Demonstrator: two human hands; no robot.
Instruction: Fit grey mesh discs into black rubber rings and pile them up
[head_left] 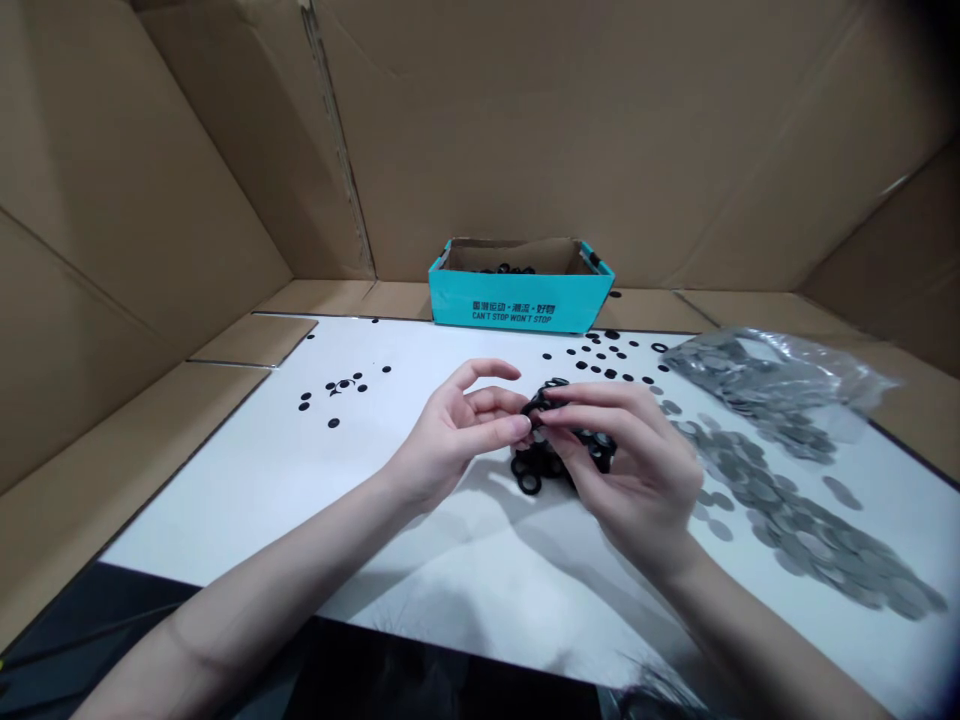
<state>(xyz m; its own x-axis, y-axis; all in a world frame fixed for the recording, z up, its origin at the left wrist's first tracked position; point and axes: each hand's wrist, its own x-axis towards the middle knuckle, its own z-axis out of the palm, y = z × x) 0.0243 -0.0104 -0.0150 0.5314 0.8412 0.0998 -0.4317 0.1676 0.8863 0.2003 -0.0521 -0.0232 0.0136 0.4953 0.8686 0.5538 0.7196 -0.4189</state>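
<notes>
Between my two hands, just above a pile of black rings [529, 482], is one black ring [531, 408]. My left hand [472, 415] pinches its left side with thumb and fingers. On its other side, the fingers of my right hand [630, 440] are closed at the ring too. Part of the pile is hidden behind the right hand. Some rings in the pile show a pale grey centre. To the right, many grey discs [810, 530] lie spread over the white tabletop [247, 480].
A turquoise box [523, 302] with black pieces inside stands at the back. A clear plastic bag [765, 375] of grey discs lies at the right. Small black discs [334, 423] are scattered at left and back right. Cardboard walls [600, 120] surround the table.
</notes>
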